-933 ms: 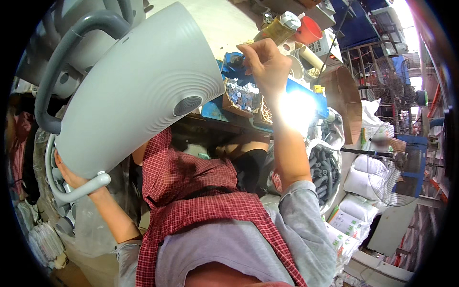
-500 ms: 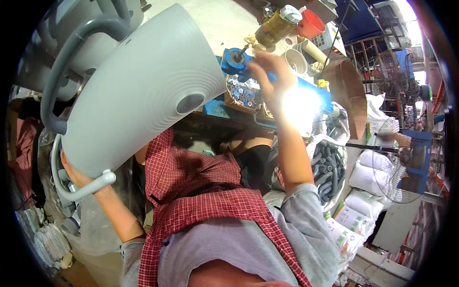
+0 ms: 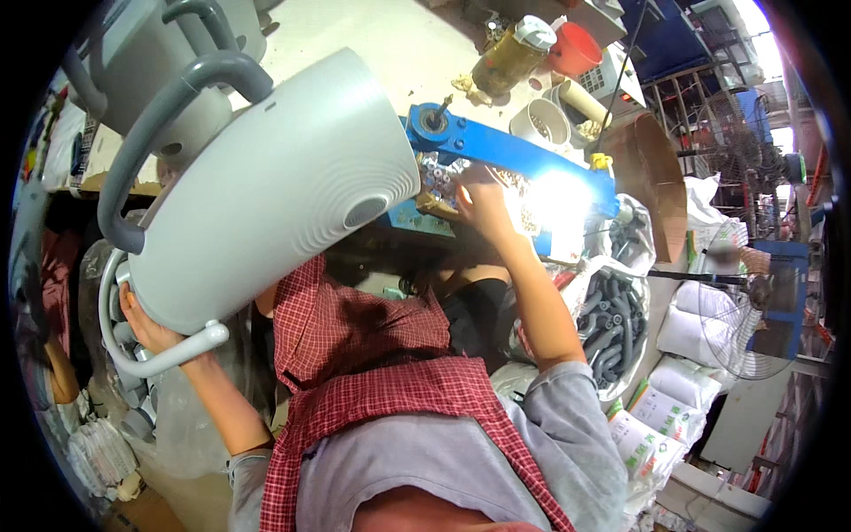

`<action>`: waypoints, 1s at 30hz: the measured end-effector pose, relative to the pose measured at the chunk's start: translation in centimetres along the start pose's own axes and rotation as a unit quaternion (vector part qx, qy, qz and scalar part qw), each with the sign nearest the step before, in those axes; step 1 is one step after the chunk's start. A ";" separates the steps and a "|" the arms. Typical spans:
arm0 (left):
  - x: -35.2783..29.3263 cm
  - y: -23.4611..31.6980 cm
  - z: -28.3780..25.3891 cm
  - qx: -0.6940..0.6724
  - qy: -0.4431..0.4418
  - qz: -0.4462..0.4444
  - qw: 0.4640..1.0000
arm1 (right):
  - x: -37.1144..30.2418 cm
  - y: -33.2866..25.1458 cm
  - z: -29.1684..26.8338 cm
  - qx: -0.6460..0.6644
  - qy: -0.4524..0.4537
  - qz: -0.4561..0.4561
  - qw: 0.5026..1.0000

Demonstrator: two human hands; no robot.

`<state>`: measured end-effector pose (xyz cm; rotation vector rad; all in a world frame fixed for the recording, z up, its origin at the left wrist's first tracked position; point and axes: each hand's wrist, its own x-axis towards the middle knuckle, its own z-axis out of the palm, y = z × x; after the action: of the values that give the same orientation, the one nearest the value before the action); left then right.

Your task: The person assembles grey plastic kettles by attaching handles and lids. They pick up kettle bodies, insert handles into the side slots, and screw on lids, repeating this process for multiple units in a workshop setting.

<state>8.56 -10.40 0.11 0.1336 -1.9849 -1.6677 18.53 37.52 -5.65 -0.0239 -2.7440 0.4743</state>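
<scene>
A large light-grey plastic bucket-shaped body point(image 3: 292, 168) lies tilted across the left side, with ripple rings and an oval recess near its right end. A dark grey curved handle point(image 3: 115, 168) runs along its upper left, and a light-grey curved bail point(image 3: 164, 356) loops round its lower end. My left hand point(image 3: 149, 321) is closed on that lower end, inside the bail; its fingers are partly hidden. Beneath the blue metal arm point(image 3: 510, 149), my right hand point(image 3: 486, 202) reaches into the boxes of small metal parts point(image 3: 439, 173). Its fingers are curled, their tips hidden.
More grey bodies with dark handles point(image 3: 146, 97) stand at the upper left. A lidded jar point(image 3: 510, 60), a red cup point(image 3: 574, 49) and a white cup point(image 3: 541, 124) stand behind the arm. A bag of dark grey handles point(image 3: 610, 324) and a fan point(image 3: 743, 301) are at the right.
My right hand has come down from the left end of the blue arm to the parts boxes. The grey body has shifted slightly right and down in view, with my left hand still on it.
</scene>
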 end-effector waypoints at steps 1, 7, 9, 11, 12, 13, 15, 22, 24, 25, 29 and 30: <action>0.1 -0.1 -0.2 -0.018 0.002 -0.017 1.000 | -0.4 0.2 -0.4 -0.008 -0.031 0.029 0.999; 0.8 -0.9 0.0 0.048 -0.004 0.039 0.998 | 2.7 -5.9 -6.8 0.085 0.123 -0.064 0.987; 1.3 -1.7 0.2 0.095 -0.008 0.085 0.992 | 5.1 -8.4 -9.8 0.110 0.208 -0.092 0.968; 1.4 -1.0 1.0 0.102 -0.014 0.075 0.992 | 7.9 -9.2 -11.0 0.090 0.259 -0.092 0.957; 1.5 -0.8 1.4 0.103 -0.018 0.069 0.992 | 8.7 -9.2 -11.2 0.070 0.240 -0.086 0.964; 1.7 -0.9 1.7 0.083 -0.018 0.070 0.994 | 9.6 -8.6 -10.7 0.069 0.254 -0.116 0.958; 1.6 -0.6 2.3 -0.030 -0.011 -0.009 0.999 | 10.4 -7.8 -9.9 0.057 0.268 -0.154 0.949; 2.3 -2.0 2.2 0.067 -0.032 0.089 0.993 | 9.8 -6.9 -9.1 0.033 0.259 -0.137 0.956; 2.5 -1.1 3.3 -0.026 -0.021 0.010 0.999 | 8.6 -7.5 -9.5 0.146 0.238 -0.034 0.960; 2.4 -0.5 4.2 -0.092 -0.012 -0.047 0.995 | 7.6 -8.3 -10.1 0.250 0.214 0.040 0.943; 2.1 1.4 8.8 -0.048 -0.028 0.058 0.997 | 5.4 -7.6 -10.6 0.388 0.165 0.137 0.896; 1.8 1.6 9.7 -0.080 -0.036 0.053 0.995 | 5.2 -7.6 -10.6 0.403 0.169 0.160 0.885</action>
<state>2.96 -2.20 1.32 -0.0896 -1.8650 -1.7769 17.68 34.16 7.89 -0.3187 -2.0186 1.5051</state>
